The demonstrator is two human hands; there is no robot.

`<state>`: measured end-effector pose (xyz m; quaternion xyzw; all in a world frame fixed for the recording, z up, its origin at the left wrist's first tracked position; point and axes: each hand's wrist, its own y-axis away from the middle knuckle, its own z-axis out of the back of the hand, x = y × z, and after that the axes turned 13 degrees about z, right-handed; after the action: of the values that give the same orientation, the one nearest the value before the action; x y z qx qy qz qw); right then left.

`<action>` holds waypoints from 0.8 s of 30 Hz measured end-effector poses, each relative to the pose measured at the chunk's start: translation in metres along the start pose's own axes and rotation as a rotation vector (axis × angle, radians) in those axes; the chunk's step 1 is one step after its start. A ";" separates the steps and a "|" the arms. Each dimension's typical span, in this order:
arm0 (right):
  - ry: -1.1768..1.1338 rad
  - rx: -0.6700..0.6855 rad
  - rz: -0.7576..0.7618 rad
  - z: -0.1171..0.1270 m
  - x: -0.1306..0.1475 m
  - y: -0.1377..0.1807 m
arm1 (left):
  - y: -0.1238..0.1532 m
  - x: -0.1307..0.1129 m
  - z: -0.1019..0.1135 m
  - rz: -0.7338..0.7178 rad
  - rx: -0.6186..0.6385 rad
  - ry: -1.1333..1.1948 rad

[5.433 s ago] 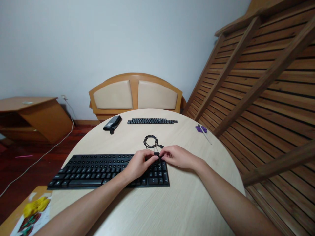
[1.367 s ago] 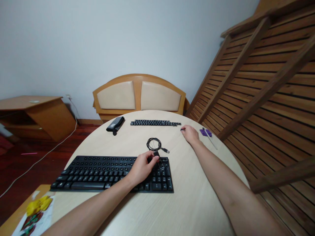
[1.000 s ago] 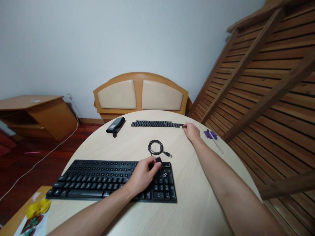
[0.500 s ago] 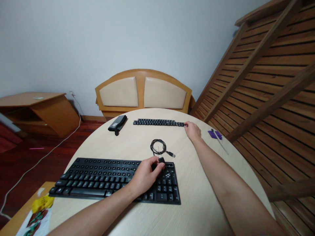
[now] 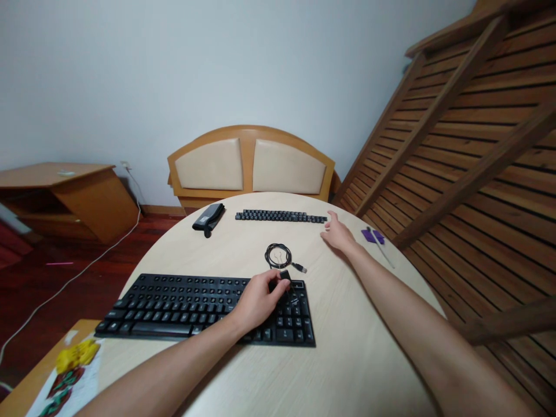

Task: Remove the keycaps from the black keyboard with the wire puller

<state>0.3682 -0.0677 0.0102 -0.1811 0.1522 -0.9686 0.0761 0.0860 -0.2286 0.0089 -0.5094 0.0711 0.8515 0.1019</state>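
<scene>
A black keyboard (image 5: pixel 186 304) lies on the round pale table (image 5: pixel 339 353) in front of me. My left hand (image 5: pixel 259 300) rests on its right end, fingers pinched on a small black tool (image 5: pixel 284 275) with thin wires hanging from it. A row of loose black keycaps (image 5: pixel 280 216) is lined up at the far side of the table. My right hand (image 5: pixel 336 235) hovers just beside the row's right end, fingers spread and holding nothing. A coiled black USB cable (image 5: pixel 279 256) lies between keyboard and keycap row.
A dark grey pouch (image 5: pixel 208 217) sits at the far left of the table. A purple-handled tool (image 5: pixel 374 237) lies near the right edge. A padded wooden headboard (image 5: pixel 251 167) stands behind the table, slatted wooden frames (image 5: pixel 469 133) lean on the right. Yellow items (image 5: pixel 73 356) lie lower left.
My right hand left the tool at the keyboard, reached out to the right end of the keycap row, touched it, and has now drawn back slightly with fingers apart. My left hand stayed put.
</scene>
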 end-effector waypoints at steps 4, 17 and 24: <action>-0.088 0.049 0.085 0.021 0.028 0.026 | -0.001 0.001 0.000 -0.025 0.005 0.008; -0.474 0.484 0.597 0.056 0.092 0.141 | -0.001 -0.001 -0.001 -0.105 -0.047 -0.017; -0.567 0.566 0.525 0.052 0.086 0.140 | -0.001 -0.002 -0.001 -0.100 -0.007 0.047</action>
<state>0.3209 -0.2307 0.0401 -0.3659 -0.1035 -0.8324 0.4031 0.0884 -0.2281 0.0101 -0.5327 0.0450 0.8333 0.1411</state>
